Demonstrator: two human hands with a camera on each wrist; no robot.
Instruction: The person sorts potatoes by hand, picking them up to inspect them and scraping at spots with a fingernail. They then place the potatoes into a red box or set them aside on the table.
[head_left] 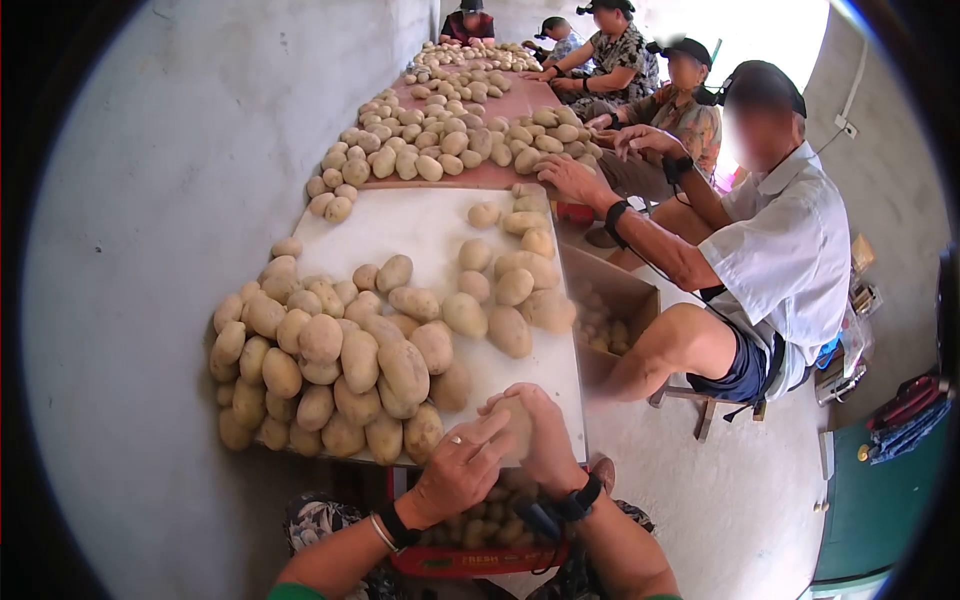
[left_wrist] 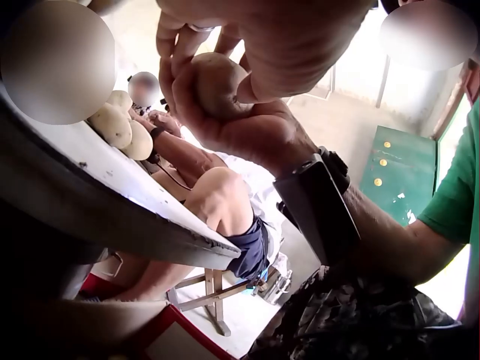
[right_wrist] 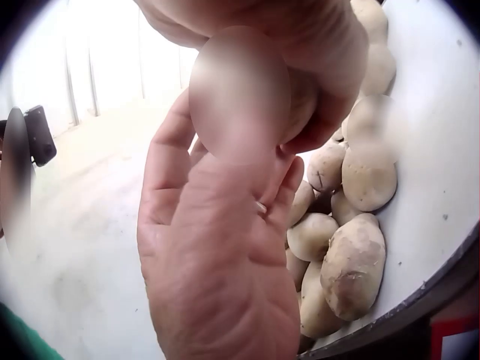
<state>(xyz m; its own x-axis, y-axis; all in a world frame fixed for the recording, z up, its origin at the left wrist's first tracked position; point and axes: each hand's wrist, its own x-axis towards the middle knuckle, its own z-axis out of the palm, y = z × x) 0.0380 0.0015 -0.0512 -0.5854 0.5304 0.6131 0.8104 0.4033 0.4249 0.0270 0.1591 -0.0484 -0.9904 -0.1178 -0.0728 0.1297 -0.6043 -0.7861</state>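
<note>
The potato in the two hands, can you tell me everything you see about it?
The potato is oval, pale tan and dull-skinned, and it looks whole and unpeeled. The left hand and the right hand cup it between them with fingers curled round it, so much of it is hidden. It is held in the air by the near corner of the white table, apart from the potato pile.

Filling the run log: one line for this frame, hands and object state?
left hand: holds potato | right hand: cups same potato | place: near edge of table | nearby: potato pile at left
</note>
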